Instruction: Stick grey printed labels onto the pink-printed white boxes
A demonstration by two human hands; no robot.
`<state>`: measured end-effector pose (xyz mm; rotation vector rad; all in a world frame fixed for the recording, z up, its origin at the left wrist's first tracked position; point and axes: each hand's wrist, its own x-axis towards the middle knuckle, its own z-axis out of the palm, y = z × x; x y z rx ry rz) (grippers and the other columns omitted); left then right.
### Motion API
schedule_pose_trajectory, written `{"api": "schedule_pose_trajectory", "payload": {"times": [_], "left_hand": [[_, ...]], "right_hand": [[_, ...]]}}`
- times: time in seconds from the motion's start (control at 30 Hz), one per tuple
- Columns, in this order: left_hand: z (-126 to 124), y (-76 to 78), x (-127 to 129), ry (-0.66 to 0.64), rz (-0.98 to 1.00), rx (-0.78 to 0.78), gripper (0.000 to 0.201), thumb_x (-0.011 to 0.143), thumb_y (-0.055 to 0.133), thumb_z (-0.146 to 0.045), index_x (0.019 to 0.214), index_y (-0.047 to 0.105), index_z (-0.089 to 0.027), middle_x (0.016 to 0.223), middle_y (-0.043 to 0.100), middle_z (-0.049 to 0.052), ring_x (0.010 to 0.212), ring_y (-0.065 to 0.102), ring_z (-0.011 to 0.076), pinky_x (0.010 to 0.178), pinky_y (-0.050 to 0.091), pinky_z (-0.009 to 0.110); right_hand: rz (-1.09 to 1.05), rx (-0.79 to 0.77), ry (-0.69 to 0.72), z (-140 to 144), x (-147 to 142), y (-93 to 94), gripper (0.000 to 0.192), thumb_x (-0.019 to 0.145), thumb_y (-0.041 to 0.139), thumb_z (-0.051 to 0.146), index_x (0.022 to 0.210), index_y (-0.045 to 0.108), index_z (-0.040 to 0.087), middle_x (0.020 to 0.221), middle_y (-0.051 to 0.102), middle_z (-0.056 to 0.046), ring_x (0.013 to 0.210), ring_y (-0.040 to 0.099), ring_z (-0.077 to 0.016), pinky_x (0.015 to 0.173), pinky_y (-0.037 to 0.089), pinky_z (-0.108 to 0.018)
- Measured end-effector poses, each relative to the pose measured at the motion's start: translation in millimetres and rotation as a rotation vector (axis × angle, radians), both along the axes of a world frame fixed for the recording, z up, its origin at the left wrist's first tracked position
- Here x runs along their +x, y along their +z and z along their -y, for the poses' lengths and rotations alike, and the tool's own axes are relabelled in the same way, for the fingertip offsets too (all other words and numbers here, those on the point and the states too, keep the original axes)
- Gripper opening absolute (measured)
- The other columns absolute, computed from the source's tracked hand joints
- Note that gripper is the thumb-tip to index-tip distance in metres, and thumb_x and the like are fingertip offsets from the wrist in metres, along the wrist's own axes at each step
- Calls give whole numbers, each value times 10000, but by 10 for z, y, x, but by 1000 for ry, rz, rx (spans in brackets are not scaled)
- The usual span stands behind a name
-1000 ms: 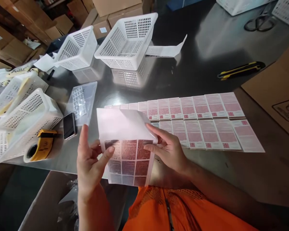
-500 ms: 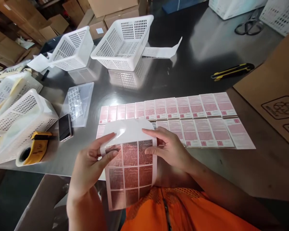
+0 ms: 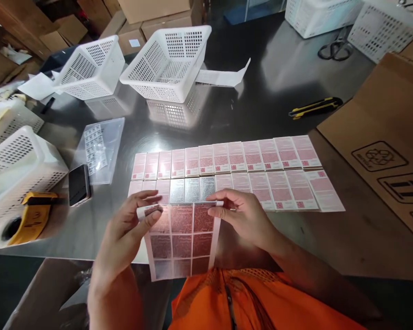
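At the near edge of the table [image 3: 261, 105], both hands hold a sheet of stickers [image 3: 182, 238] that hangs past the edge. Half a second ago its top arched high; now it is folded flat. Left hand [image 3: 131, 229] pinches the top left corner between thumb and fingers; right hand [image 3: 241, 213] pinches the top right. Rows of pink boxes [image 3: 248, 167] lie just beyond, their print too small to read. Recycling symbol shows on the cardboard [image 3: 382, 151] at the right edge.
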<state>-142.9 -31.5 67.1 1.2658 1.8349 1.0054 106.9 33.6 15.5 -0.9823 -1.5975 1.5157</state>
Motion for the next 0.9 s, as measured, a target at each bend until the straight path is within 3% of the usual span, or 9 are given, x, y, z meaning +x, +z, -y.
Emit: {"api": "schedule_pose_trajectory", "payload": {"times": [0.07, 0.13, 0.3, 0.43, 0.5, 0.6, 0.7, 0.9], "left_hand": [[-23, -58, 34, 18, 259, -45, 197, 768, 766, -375, 783, 654, -213, 820, 696, 28, 706, 619, 133, 593, 489, 203], [-42, -94, 85, 76, 326, -30, 227, 744, 791, -355, 749, 621, -204, 672, 652, -8, 588, 553, 98, 520, 434, 170], [-64, -132, 209, 214, 166, 2, 267, 695, 814, -377, 744, 630, -190, 650, 657, -20, 555, 525, 82, 499, 406, 163], [-73, -208, 303, 275, 148, -42, 323, 684, 818, -433, 814, 634, -202, 786, 728, 1, 693, 647, 134, 577, 473, 193], [-78, -243, 347, 272, 157, -25, 317, 698, 814, -435, 840, 641, -210, 840, 745, 5, 748, 681, 150, 621, 501, 205], [-79, -270, 384, 250, 142, 21, 293, 711, 814, -432, 838, 655, -221, 855, 750, -1, 766, 691, 148, 647, 515, 211], [-78, -275, 377, 221, 112, 83, 261, 728, 806, -428, 805, 662, -224, 861, 752, -3, 780, 686, 144, 665, 513, 213], [-57, -263, 343, 192, 56, 110, 268, 740, 788, -448, 799, 664, -218, 842, 749, 15, 737, 678, 169, 632, 508, 257]], "right_hand": [[-35, -66, -55, 8, 14, 22, 175, 818, 765, 319, 959, 734, 220, 858, 742, -18, 726, 667, -148, 624, 521, -253], [-40, -82, -78, 5, 29, 49, 158, 810, 766, 318, 925, 741, 213, 819, 736, -17, 684, 650, -137, 581, 503, -238], [20, -44, -124, -39, 64, 49, 196, 808, 769, 347, 947, 726, 215, 706, 655, 13, 585, 566, -106, 512, 462, -217], [12, 92, -248, -63, 60, -6, 137, 796, 776, 309, 896, 733, 226, 896, 680, -34, 729, 631, -137, 598, 538, -245], [-15, 89, -285, -71, 60, -22, 103, 780, 782, 289, 852, 741, 228, 901, 698, -38, 737, 643, -145, 612, 555, -259], [-90, -53, -286, -82, 79, -20, 117, 732, 805, 286, 785, 725, 220, 727, 702, -4, 616, 629, -130, 564, 550, -253], [-130, -121, -282, -97, 104, 4, 156, 701, 820, 310, 761, 714, 211, 690, 706, 1, 579, 629, -127, 536, 547, -249], [-48, -5, -309, -99, 94, 36, 141, 733, 812, 282, 829, 732, 217, 772, 735, -13, 658, 680, -150, 604, 593, -276]]}}
